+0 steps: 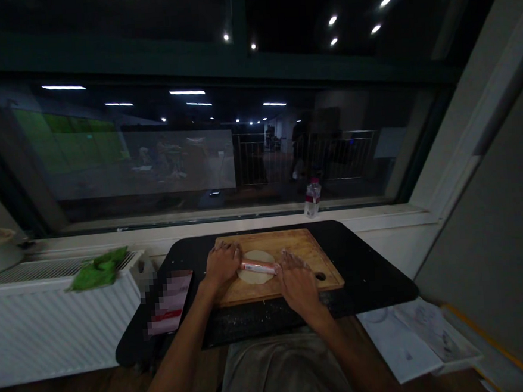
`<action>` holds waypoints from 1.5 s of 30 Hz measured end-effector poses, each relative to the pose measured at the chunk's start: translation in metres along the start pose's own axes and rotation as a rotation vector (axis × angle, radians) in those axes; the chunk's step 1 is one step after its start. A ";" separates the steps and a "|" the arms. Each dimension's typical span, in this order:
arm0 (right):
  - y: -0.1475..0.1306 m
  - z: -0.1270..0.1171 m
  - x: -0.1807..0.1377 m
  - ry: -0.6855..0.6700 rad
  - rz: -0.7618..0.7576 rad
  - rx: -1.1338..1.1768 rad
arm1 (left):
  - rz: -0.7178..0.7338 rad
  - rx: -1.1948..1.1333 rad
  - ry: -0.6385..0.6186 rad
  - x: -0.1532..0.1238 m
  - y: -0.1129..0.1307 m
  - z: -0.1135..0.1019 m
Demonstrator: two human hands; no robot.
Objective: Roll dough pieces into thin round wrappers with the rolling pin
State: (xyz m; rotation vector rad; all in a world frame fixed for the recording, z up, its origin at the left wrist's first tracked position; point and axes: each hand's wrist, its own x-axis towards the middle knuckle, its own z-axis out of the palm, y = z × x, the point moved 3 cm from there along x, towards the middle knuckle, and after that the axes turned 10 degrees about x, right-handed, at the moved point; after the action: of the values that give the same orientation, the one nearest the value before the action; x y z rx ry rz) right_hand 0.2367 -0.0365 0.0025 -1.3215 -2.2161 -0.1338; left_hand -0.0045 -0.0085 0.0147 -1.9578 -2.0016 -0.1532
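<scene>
A wooden cutting board (305, 244) lies on a small black table (364, 260). On the board rests a flat round of pale dough (259, 257). Across the dough lies a pink rolling pin (258, 267). My left hand (221, 264) presses on the pin's left end, fingers laid over it. My right hand (296, 274) rests on the pin's right end, fingers stretched flat along the board.
A plastic water bottle (312, 197) stands on the window sill behind the table. A green cloth (97, 269) lies on the white radiator at the left. A packet (170, 301) sits on the table's left part. Papers (414, 334) lie on the floor at the right.
</scene>
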 end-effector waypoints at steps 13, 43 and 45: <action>0.032 0.014 0.051 -0.181 0.009 0.048 | -0.109 -0.060 0.035 -0.002 0.008 -0.016; 0.027 0.008 0.055 -0.200 0.031 -0.038 | -0.167 -0.105 0.150 -0.012 0.018 -0.023; 0.022 0.005 0.046 -0.165 0.013 -0.059 | -0.165 -0.110 0.141 -0.012 0.018 -0.023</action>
State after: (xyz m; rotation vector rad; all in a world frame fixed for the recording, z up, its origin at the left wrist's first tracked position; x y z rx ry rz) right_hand 0.2366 0.0126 0.0166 -1.4245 -2.3569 -0.0889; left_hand 0.0173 -0.0266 0.0297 -1.7878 -2.0995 -0.4372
